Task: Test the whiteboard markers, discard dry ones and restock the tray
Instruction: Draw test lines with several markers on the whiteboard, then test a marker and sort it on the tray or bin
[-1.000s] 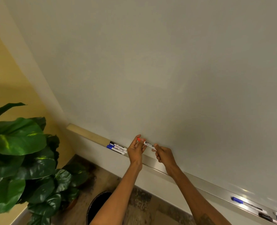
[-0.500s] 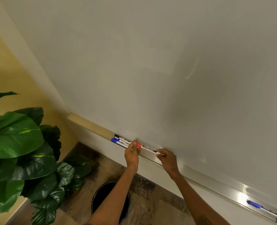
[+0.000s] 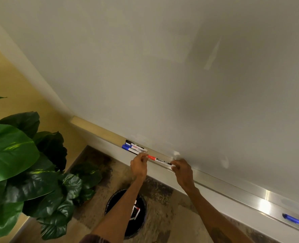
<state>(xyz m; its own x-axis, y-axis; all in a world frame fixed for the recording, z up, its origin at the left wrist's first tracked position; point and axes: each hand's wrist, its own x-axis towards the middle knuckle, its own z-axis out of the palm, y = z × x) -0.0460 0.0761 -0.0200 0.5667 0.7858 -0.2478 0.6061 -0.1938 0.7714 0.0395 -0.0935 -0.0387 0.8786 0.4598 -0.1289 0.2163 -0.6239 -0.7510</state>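
A red-capped marker (image 3: 160, 160) lies along the metal tray (image 3: 232, 188) below the whiteboard (image 3: 162, 76). My left hand (image 3: 139, 164) pinches its red cap end. Its other end is pinched by my right hand (image 3: 182, 171). Just left of my hands, three markers (image 3: 134, 147), one black-capped and two blue-capped, lie side by side on the tray. Another blue-capped marker (image 3: 292, 220) rests on the tray at the far right.
A black waste bin (image 3: 126, 213) with discarded markers inside stands on the floor under my left arm. A large leafy plant (image 3: 22, 171) fills the left side. The yellow wall (image 3: 13, 88) meets the whiteboard's left edge.
Both hands lowered the red-capped marker from in front of the board down to the tray. The view has shifted, bringing more of the bin into sight.
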